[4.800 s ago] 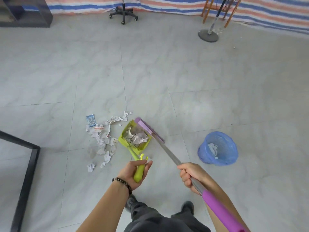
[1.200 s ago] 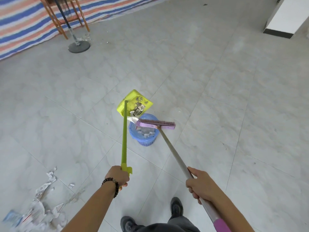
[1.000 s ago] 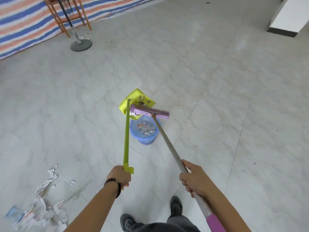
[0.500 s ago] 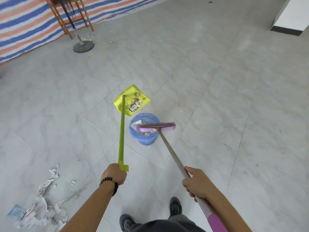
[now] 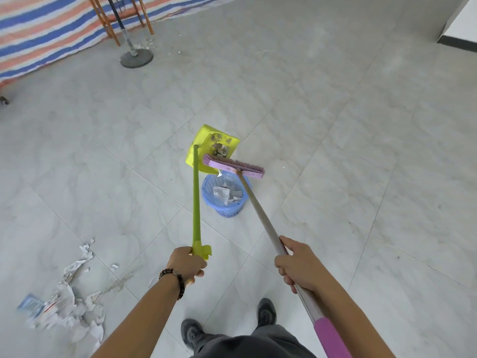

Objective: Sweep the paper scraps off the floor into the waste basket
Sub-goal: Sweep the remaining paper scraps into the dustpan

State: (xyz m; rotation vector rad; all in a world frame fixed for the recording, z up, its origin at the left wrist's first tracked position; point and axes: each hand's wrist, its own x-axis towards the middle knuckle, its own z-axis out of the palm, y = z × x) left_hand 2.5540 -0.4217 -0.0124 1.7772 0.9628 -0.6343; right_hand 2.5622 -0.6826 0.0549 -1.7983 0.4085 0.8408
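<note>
- Dustpan (image 5: 212,146): yellow-green, tipped above the basket, a few bits stuck inside; handle end gripped in left fingers (image 5: 200,273).
- Broom (image 5: 233,166): purple head at the dustpan's mouth; grey shaft in right fingers (image 5: 284,273).
- Basket (image 5: 224,209): blue, upright, paper inside, ahead of both hands' fingers.
- Scraps (image 5: 69,306): torn white pile, left of left fingers.

The broom (image 5: 233,167) head covers the near edge of the dustpan (image 5: 204,140) and the far rim of the basket (image 5: 227,209). The bits in the dustpan are too small to make out. The broom's pink grip runs off the bottom edge, the stand (image 5: 136,58) pole is cut off up top, and the scraps (image 5: 69,311) at the left are kinda blurry.
</note>
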